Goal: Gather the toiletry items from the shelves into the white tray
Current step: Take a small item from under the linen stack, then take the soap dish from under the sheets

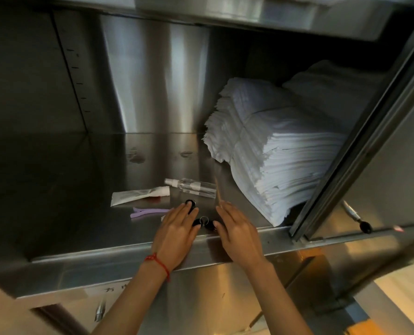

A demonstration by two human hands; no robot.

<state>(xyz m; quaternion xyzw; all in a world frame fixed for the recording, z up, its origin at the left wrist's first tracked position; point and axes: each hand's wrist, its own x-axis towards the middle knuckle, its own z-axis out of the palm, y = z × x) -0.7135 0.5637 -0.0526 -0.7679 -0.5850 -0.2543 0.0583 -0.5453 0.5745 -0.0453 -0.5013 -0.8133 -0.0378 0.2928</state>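
Observation:
Both hands reach onto a steel shelf (80, 189). My left hand (175, 234), with a red string at the wrist, lies flat with straight fingers over small black items with a metal ring (202, 221). Beside those items, my right hand (237, 232) is stretched out, its fingertips at a thin wooden stick (217, 192); I cannot tell if it pinches it. Behind them lie a clear spray bottle (192, 187), a white sachet (138, 195), a small black cap (190, 203) and a purple hair clip (148, 211). The white tray is out of view.
A tall stack of white folded cloths (273, 155) fills the shelf's right side, with more folded white cloth (326, 88) behind. A sliding steel door (370, 151) stands at the right. The upper shelf (249, 13) hangs overhead.

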